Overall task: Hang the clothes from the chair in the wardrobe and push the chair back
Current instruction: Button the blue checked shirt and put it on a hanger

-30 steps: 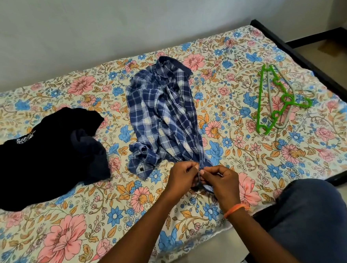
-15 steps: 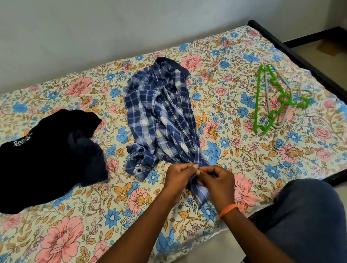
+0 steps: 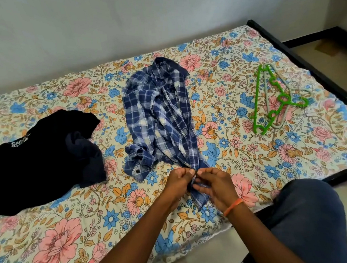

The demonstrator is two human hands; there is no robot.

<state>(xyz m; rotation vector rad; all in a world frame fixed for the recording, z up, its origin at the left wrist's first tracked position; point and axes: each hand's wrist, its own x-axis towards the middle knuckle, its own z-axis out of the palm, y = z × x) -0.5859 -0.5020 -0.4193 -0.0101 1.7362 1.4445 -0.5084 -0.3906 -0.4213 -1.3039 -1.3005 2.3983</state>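
Both hands have lifted the near hem of the plaid shirt slightly off the bed over the last second; left hand and right hand fingers pinch the front edge, apparently working a button. Hanging not begun: green hangers lie untouched, black garment waits left.

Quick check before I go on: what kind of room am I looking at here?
Most likely a bedroom: a bed with a floral sheet against a plain wall, a plaid shirt and black clothes spread on it, and clothes hangers lying alongside.
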